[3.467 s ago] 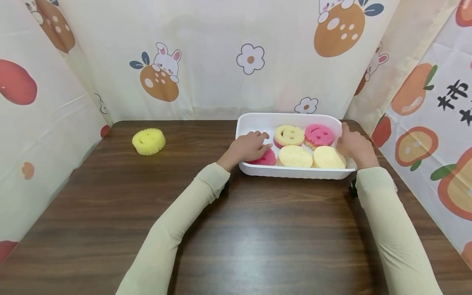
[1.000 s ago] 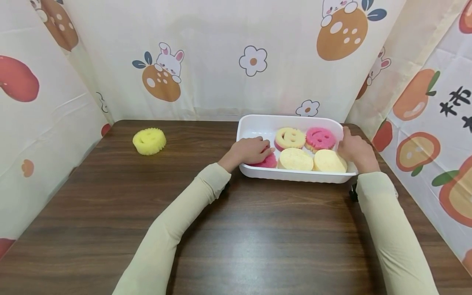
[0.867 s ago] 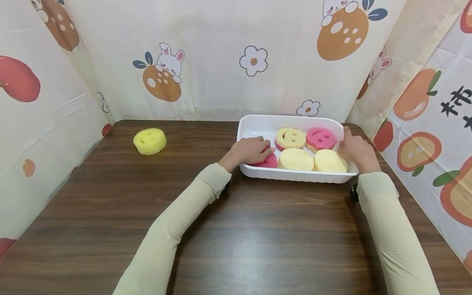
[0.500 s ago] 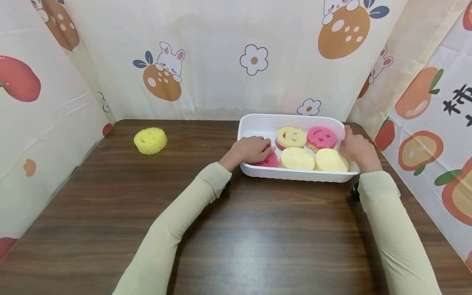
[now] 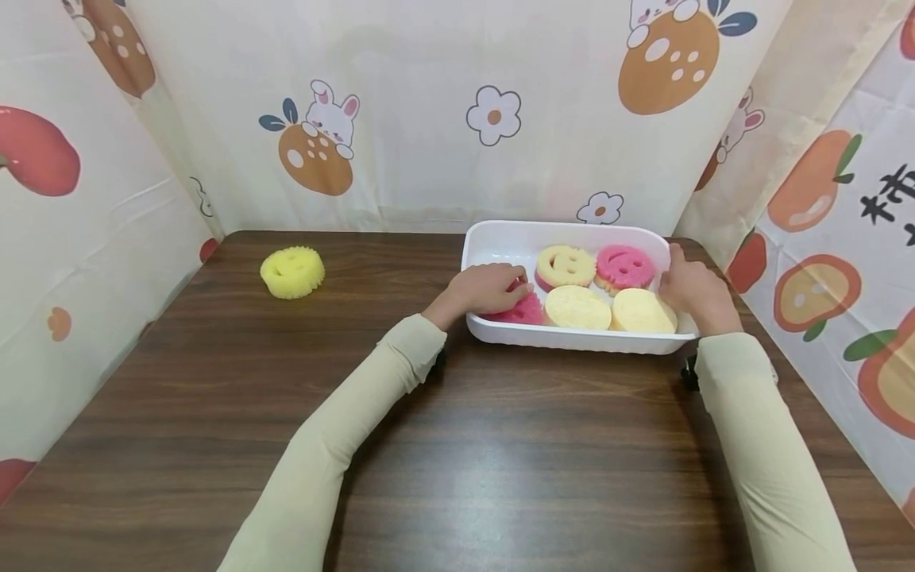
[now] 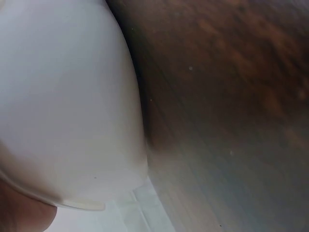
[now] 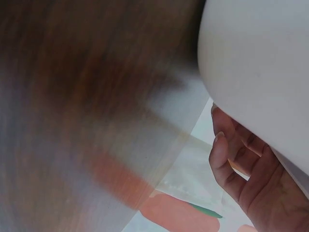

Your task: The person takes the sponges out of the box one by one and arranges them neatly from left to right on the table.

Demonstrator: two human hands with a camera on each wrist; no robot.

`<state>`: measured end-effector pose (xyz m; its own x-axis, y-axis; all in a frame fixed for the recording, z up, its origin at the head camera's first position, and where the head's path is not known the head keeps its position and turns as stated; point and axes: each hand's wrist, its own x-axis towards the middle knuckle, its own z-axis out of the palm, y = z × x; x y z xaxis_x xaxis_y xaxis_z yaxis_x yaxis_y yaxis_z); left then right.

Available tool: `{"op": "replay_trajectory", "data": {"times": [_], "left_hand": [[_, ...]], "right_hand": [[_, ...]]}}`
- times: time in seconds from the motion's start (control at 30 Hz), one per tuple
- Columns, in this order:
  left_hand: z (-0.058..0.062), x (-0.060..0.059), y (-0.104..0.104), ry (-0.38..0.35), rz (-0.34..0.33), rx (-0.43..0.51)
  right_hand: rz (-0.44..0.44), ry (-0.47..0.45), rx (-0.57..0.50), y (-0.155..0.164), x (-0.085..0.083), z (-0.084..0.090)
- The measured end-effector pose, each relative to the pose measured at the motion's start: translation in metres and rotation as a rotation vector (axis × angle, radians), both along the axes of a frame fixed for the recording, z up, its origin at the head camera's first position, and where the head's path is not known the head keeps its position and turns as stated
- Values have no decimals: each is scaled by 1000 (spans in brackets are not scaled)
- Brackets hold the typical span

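Note:
A white plastic tray (image 5: 572,342) stands at the table's back right. My left hand (image 5: 489,288) reaches over its left rim, fingers curled on a pink scalloped sponge (image 5: 525,311) in the front left corner; the hand hides part of that sponge. My right hand (image 5: 699,295) holds the tray's right rim. In the right wrist view its fingers (image 7: 220,147) curl outside the tray wall, and its thumb cannot be made out. Also in the tray are a yellow-topped smiley sponge (image 5: 565,265), a pink-topped smiley sponge (image 5: 626,266) and two pale yellow sponges (image 5: 577,307) along the front.
A yellow smiley sponge (image 5: 292,272) lies alone at the back left of the dark wooden table (image 5: 457,445). Printed curtains (image 5: 415,143) hang behind and at both sides, close to the tray's back edge.
Over the last seconds my left hand has come down onto the pink sponge, its fingers curling more. Just now the sponge shows slightly more, shifted a little right. The right hand stays on the rim.

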<state>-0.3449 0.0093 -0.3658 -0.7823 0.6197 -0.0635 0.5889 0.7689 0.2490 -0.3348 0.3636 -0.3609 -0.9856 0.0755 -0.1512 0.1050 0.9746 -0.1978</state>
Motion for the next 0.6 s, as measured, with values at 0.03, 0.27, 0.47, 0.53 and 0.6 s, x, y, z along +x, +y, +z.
{"op": "replay_trajectory", "data": {"times": [0.03,0.27,0.47,0.53,0.6], "left_hand": [[0,0,0,1,-1,9],[0,0,-1,3,-5,28],[1,0,-1,3,4,45],[1,1,-2,-4,8,58],[1,1,-2,-4,8,72]], "right_hand": [[-1,0,0,0,0,0],[-8,-2,-10,0,0,-1],[-3,16,-15,0,2,1],[-1,16,-16,0,2,2],[1,17,-14,0,2,2]]}}
